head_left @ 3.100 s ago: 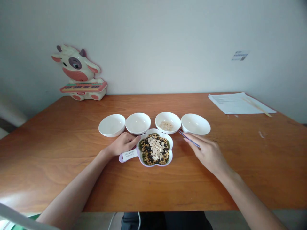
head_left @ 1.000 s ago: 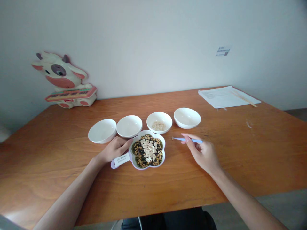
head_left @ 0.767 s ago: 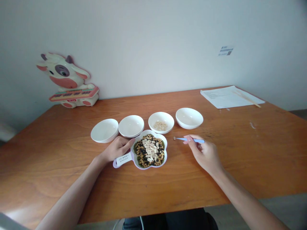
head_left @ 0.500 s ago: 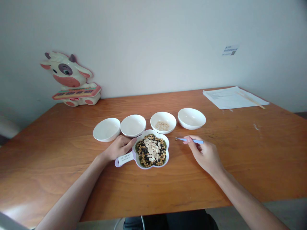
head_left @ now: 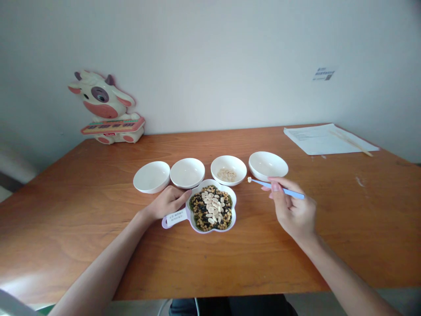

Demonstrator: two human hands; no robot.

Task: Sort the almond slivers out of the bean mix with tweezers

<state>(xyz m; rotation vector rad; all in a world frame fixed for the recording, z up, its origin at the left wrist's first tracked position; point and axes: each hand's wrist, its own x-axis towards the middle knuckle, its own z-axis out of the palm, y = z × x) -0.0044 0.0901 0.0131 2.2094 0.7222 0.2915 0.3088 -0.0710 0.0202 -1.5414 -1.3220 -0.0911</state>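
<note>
Right of flower-shaped dish (head_left: 226, 224), right hand (head_left: 291, 208) pinches blue tweezers (head_left: 283, 188), long axis slanting up-left, pale seed (head_left: 249, 179) at tip, just beside white bowl (head_left: 268, 172); left hand (head_left: 167, 202), fingers together, against dish.

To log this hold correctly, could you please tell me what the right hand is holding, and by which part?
The right hand pinches blue tweezers around their middle, between thumb and fingers; a pale piece sits at the tweezers' tip.

Nothing fully legible, white label (head_left: 175, 217) with tiny dark print on the handle of a flower-shaped white dish (head_left: 234, 206), wall sticker (head_left: 324, 74) with fine print and a QR-like code, printed sheets (head_left: 325, 139) with blurred lines on the wooden surface (head_left: 66, 228), small red badge (head_left: 109, 134) on a toy cow's keyboard (head_left: 112, 126), too small to read
</note>
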